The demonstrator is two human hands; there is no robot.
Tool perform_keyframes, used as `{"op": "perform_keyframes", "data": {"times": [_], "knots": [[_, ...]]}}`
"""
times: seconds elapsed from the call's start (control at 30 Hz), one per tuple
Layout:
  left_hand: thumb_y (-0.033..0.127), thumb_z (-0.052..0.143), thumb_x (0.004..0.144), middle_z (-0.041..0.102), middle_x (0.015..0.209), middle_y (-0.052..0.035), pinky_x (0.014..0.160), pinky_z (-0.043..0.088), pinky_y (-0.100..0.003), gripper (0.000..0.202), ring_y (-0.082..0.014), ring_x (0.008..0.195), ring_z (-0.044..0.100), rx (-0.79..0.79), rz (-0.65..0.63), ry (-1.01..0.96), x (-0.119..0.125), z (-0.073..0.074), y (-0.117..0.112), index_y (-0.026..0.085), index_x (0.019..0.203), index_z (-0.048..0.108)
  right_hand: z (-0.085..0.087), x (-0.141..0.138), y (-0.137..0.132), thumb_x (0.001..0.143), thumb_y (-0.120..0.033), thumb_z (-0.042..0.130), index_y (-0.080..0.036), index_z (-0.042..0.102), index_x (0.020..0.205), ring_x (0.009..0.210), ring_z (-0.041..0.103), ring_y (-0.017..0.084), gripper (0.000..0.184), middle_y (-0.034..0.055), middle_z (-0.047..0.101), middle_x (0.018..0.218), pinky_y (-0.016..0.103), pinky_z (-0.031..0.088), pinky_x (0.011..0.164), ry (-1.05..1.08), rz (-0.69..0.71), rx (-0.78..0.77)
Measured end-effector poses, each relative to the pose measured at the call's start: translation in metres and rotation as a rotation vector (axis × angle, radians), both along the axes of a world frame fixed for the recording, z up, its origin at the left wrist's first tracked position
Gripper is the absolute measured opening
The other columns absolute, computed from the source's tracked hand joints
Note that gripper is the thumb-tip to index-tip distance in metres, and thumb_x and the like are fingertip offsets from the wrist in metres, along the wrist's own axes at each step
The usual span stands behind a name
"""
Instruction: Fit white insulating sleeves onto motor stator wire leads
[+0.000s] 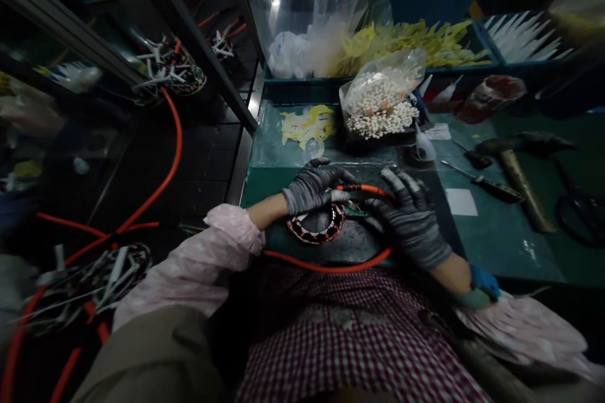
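A round motor stator (319,228) with copper windings lies on the green bench near its front edge. An orange cable (331,266) loops from it along the bench edge and back over its top. My left hand (312,186), in a grey glove, is closed on the cable's end just above the stator. My right hand (410,217), also gloved, rests beside the stator's right side with fingers curled toward the cable and the stator's rim.
A hammer (517,176) and a screwdriver (482,182) lie to the right. A bag of white sticks (382,107) and yellow strips (305,124) sit behind. Blue trays (425,50) hold more strips. Other wired stators (167,69) with orange cables lie at left.
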State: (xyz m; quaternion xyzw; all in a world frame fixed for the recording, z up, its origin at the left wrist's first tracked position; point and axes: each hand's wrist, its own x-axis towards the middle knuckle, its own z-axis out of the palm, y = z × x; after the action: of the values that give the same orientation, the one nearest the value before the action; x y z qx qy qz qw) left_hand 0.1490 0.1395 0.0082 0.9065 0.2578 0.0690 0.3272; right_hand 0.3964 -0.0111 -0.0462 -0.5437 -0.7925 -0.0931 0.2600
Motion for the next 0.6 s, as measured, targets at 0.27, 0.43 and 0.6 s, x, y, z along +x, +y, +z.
{"op": "perform_keyframes", "data": {"times": [0.27, 0.43, 0.6], "knots": [[0.071, 0.078, 0.092, 0.072, 0.151, -0.0123, 0.135, 0.020, -0.074, 0.077, -0.0410, 0.150, 0.056, 0.452, 0.011, -0.094, -0.015, 0.006, -0.059, 0.028, 0.154, 0.062, 0.025, -0.010, -0.028, 0.107, -0.038, 0.066, -0.026, 0.087, 0.104, 0.150, 0.059, 0.039, 0.023, 0.0110, 0.060, 0.166, 0.066, 0.050, 0.125, 0.577, 0.129, -0.413], [0.030, 0.049, 0.116, 0.081, 0.135, -0.0023, 0.130, 0.037, -0.064, 0.032, -0.0288, 0.142, 0.064, 0.447, -0.008, -0.031, -0.008, 0.000, -0.079, 0.032, 0.138, 0.073, 0.042, -0.019, -0.036, 0.110, -0.043, 0.062, -0.027, 0.085, 0.101, 0.137, 0.071, 0.033, 0.030, 0.0107, 0.072, 0.151, 0.051, 0.065, 0.111, 0.720, 0.076, -0.463], [0.035, 0.056, 0.113, 0.081, 0.129, -0.0024, 0.124, 0.046, -0.054, 0.027, -0.0282, 0.136, 0.065, 0.263, -0.154, -0.001, 0.005, 0.020, -0.043, 0.031, 0.126, 0.080, 0.065, -0.011, -0.034, 0.101, -0.049, 0.079, -0.035, 0.077, 0.140, 0.124, 0.077, 0.033, 0.041, 0.0108, 0.075, 0.142, 0.049, 0.070, 0.100, 0.468, 0.149, -0.179]]}}
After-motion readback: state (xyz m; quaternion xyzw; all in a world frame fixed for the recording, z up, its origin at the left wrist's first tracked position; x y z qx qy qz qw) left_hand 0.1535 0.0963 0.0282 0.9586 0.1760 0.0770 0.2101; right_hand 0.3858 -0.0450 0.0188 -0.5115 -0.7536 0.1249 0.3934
